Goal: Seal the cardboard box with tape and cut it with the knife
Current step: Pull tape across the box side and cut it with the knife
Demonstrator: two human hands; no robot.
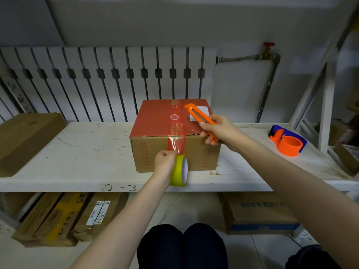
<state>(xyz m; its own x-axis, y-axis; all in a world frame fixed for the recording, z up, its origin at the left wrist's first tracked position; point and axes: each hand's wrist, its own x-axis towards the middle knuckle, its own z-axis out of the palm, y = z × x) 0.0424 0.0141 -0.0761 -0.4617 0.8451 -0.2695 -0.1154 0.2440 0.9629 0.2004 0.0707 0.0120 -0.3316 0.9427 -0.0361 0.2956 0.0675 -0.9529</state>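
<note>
Cardboard box (155,121), squat rectangular, plain brown corrugated sides, red-orange printed top with small white label at far right corner, sitting on white scuffed metal shelf (77,152) marked "2-3" on front lip. Strip of glossy translucent red tape (175,129) with printed characters running across box top along centre seam and down over front face, crinkled and shiny where lifting off the cardboard. Left hand (165,162) against lower front face of box, grip closed around yellow tape roll (179,170), round with white inner core, thumb and fingers pinching at the point where strip leaves roll; roll hanging just in front of shelf edge. Right hand (219,131) above box's front right top edge, grip wrapped shut on orange plastic utility knife (200,117), long slim flat body with slider slot, tip angled up and left over box top near the label; blade extension too small to tell. Orange and blue plastic tape dispenser (287,140), curved hollow hub, lying well apart at right on shelf. Flat brown carton (25,138) at left end of shelf. White ribbed radiator (108,80) behind, grey pipe with red valve (269,50) at right. More cartons (64,216) on tiled floor below shelf. Dark-trousered knees (182,247) at bottom centre.
</note>
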